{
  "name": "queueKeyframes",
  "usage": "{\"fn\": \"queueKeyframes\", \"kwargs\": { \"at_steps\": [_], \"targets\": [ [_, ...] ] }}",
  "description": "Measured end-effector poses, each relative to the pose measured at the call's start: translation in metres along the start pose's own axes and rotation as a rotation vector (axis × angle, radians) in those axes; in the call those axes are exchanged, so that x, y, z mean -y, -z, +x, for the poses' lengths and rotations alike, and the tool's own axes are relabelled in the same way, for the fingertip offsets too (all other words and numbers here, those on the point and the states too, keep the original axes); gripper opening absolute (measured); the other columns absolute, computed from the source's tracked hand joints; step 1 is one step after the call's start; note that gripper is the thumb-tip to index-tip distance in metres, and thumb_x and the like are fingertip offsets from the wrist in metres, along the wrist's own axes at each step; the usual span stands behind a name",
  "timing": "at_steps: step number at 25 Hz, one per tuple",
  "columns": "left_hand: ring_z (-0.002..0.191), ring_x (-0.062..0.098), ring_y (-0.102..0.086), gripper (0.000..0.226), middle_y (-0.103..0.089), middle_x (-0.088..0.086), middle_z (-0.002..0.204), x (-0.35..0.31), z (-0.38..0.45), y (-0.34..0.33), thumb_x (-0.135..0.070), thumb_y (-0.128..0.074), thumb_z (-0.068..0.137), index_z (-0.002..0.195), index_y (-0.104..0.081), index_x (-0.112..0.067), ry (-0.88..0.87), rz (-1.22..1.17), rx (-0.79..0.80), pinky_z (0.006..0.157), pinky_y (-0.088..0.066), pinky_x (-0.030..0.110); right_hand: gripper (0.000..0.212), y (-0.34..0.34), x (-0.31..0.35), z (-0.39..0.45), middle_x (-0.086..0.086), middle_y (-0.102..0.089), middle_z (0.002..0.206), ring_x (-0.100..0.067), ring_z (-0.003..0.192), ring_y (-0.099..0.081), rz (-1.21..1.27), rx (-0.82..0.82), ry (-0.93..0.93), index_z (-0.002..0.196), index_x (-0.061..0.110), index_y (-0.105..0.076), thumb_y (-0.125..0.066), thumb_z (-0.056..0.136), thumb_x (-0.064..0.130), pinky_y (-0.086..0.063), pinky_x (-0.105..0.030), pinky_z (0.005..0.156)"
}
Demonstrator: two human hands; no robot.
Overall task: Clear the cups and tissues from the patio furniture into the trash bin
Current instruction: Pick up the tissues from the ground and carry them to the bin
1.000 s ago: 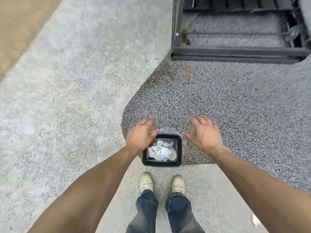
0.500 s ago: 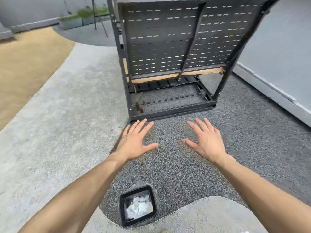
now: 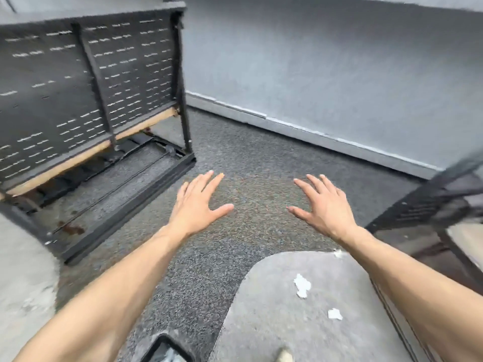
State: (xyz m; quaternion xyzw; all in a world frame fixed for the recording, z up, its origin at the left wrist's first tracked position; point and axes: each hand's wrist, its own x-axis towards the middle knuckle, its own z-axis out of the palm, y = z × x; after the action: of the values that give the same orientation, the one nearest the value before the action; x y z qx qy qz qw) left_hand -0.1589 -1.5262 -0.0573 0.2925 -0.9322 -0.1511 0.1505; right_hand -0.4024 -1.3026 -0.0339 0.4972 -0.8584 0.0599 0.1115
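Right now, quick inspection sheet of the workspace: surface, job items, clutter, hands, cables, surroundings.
Surface: dark speckled ground with a pale rounded paving patch at lower right.
Job's things: trash bin, only its corner in view at the bottom edge; white tissue scraps on the pale patch; no cups seen.
Clutter: nothing else seen.
Hands: left hand and right hand both open, fingers spread, holding nothing.
Cables: nothing seen.
Surroundings: dark perforated metal furniture frame on the left, grey wall behind, blurred dark frame on the right.
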Motion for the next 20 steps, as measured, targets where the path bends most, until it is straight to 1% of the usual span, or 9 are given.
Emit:
{"fn": "queueKeyframes", "kwargs": {
  "at_steps": [3,7,12,16,20],
  "targets": [
    [0.147,0.017,-0.013,0.084,-0.015,-0.007,0.161,-0.055,0.037,-0.024,-0.078,-0.042,0.08,0.15,-0.015,-0.043,-0.142,-0.025,0.018,0.119,-0.008,0.046,0.074,0.02,-0.064,-0.035,-0.002,-0.035,0.151,-0.029,0.142,-0.024,-0.053,-0.005,-0.157,0.144,0.039,-0.032,-0.05,0.079,0.071,-0.031,-0.047,0.106],
    [0.147,0.016,-0.012,0.083,-0.015,-0.007,0.161,-0.121,0.072,-0.054,-0.078,-0.041,0.08,0.15,-0.014,-0.043,-0.262,-0.041,0.052,0.12,-0.007,0.045,0.074,0.03,-0.132,-0.071,-0.002,-0.037,0.15,-0.028,0.141,-0.026,-0.089,-0.022,-0.306,0.142,0.041,-0.031,-0.05,0.078,0.072,-0.034,-0.048,0.105],
    [0.147,0.013,-0.011,0.083,-0.012,-0.009,0.161,-0.208,0.104,-0.092,-0.078,-0.04,0.08,0.15,-0.01,-0.044,-0.325,-0.056,0.102,0.12,-0.004,0.045,0.074,0.03,-0.216,-0.103,0.0,-0.035,0.152,-0.026,0.141,-0.025,-0.084,-0.012,-0.435,0.143,0.042,-0.028,-0.045,0.079,0.074,-0.034,-0.05,0.105],
    [0.147,0.012,-0.014,0.083,-0.013,-0.01,0.16,-0.276,0.121,-0.126,-0.078,-0.04,0.08,0.15,-0.009,-0.045,-0.323,-0.05,0.133,0.12,-0.007,0.049,0.074,0.026,-0.286,-0.129,0.002,-0.032,0.153,-0.025,0.143,-0.022,-0.019,0.018,-0.501,0.143,0.044,-0.026,-0.046,0.079,0.074,-0.031,-0.052,0.108],
    [0.146,0.013,-0.016,0.082,-0.016,-0.007,0.16,-0.335,0.134,-0.163,-0.077,-0.039,0.081,0.15,-0.012,-0.042,-0.316,-0.036,0.169,0.119,-0.01,0.052,0.073,0.02,-0.349,-0.153,0.001,-0.032,0.153,-0.025,0.142,-0.024,0.018,0.042,-0.553,0.143,0.043,-0.025,-0.047,0.08,0.072,-0.031,-0.055,0.108]
  ]
}}
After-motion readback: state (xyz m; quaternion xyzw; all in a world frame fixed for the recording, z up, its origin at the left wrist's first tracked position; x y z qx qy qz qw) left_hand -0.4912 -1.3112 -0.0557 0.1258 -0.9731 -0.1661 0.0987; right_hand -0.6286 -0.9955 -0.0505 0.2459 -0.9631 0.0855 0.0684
